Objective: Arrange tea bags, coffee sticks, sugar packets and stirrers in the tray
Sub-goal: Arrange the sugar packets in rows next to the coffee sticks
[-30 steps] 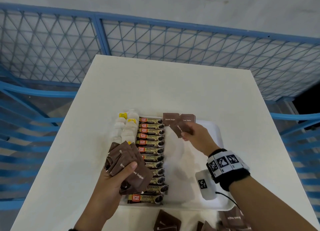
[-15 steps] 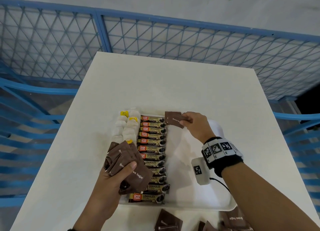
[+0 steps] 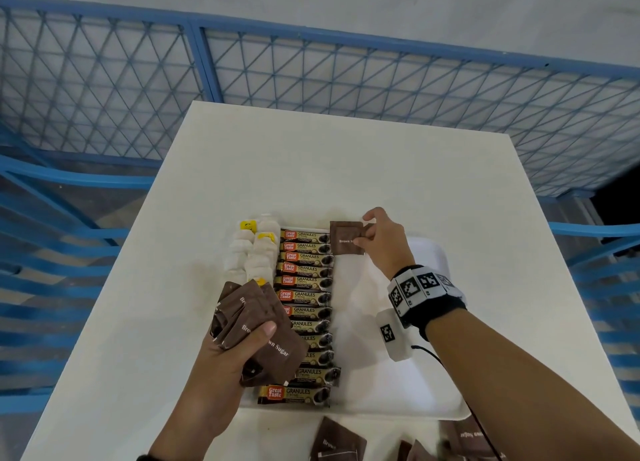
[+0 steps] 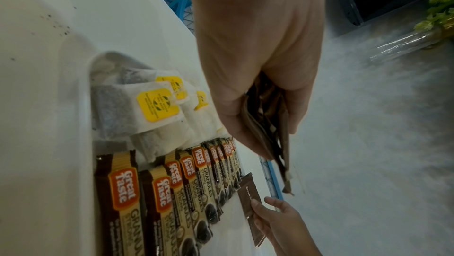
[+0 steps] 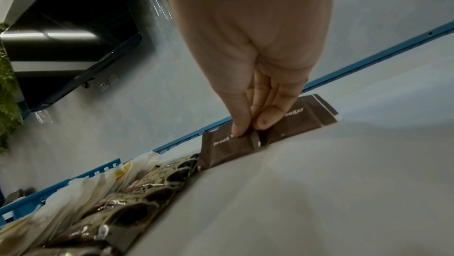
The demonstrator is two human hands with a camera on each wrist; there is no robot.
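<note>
Pinching flat brown sugar packet [image 3: 346,238]: right hand [image 3: 384,240]; left hand [image 3: 225,360] grips fanned packets [image 3: 256,325].

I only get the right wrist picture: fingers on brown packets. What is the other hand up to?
Observer: The left hand grips a fanned bundle of brown sugar packets above the coffee sticks.
Operator: Are any packets outside the tray?
Observer: Yes, loose packets lie on the table, on the near side of the tray.
Operator: Any stirrers?
Observer: None shows in any view.
</note>
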